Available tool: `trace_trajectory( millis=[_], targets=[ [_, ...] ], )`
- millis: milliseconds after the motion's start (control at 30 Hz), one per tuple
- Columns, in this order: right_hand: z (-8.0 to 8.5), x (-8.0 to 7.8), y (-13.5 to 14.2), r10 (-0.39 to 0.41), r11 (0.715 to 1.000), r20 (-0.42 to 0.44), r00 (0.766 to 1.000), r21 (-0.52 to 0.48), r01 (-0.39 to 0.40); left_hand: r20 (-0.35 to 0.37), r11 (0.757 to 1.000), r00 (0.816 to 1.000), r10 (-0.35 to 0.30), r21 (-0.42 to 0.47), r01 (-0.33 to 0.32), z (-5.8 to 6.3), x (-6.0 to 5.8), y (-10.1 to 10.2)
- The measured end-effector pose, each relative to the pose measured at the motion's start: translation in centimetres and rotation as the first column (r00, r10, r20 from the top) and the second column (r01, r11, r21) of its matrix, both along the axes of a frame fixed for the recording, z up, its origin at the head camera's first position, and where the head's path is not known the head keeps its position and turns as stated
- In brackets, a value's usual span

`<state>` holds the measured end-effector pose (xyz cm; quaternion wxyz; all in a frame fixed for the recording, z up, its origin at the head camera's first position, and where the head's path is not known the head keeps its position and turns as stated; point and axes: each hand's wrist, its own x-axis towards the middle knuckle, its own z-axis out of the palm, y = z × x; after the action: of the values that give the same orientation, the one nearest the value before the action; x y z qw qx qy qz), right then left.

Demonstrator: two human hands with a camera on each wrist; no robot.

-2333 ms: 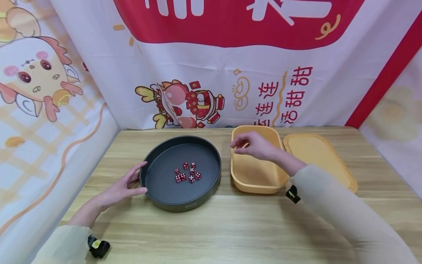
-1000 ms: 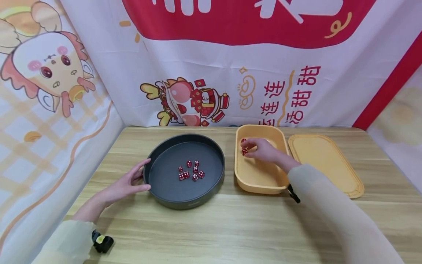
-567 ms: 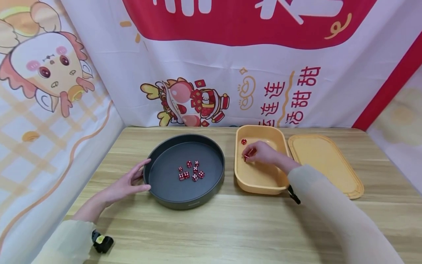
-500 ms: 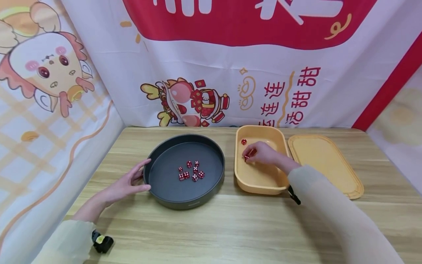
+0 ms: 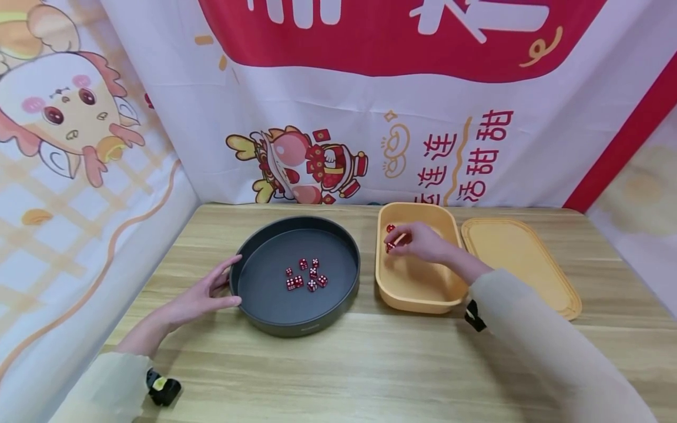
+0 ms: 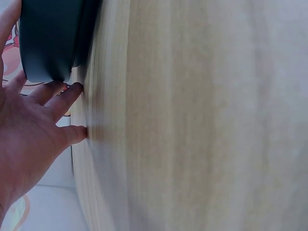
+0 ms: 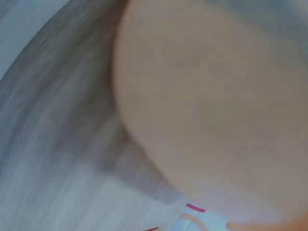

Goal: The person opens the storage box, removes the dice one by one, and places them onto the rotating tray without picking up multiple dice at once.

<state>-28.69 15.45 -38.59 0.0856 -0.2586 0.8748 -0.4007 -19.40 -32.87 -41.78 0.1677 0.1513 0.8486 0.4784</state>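
Observation:
My left hand lies against the left side of a round dark pan, fingers and thumb spread. In the left wrist view, the left hand's fingertips meet the pan's wall close to the table. Several red dice with white spots lie grouped on the pan's floor. Over the orange rectangular box, my right hand pinches a red die between fingertips and thumb. Another red die sits at the box's back left, just beyond the fingers. The right wrist view mostly shows blurred skin.
A flat orange lid lies on the wooden table to the right of the box. A printed cloth hangs behind the table, and another hangs along the left side.
My right hand comes into the box, moves lower with a die at its fingertips, then shifts slightly back and left with it. The left hand stays against the pan.

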Motion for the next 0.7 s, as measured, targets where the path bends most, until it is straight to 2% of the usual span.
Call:
trace_trajectory(
  millis=[200,367,700],
  targets=[
    [1.5,0.7,-0.6,0.025,0.996,0.027,0.999,-0.081,-0.023,0.004,1.000,1.000,-0.002,0.001,0.002,-0.1,-0.1,0.0],
    [2.7,1.6,-1.6,0.025,0.996,0.067,0.997,-0.081,-0.020,0.009,1.000,1.000,0.001,-0.002,-0.001,0.0,0.0,0.0],
    [3.3,2.3,-5.5,0.118,0.988,0.023,0.993,-0.104,-0.115,0.013,1.000,1.000,-0.003,0.003,0.003,0.2,0.1,0.1]
  ],
)
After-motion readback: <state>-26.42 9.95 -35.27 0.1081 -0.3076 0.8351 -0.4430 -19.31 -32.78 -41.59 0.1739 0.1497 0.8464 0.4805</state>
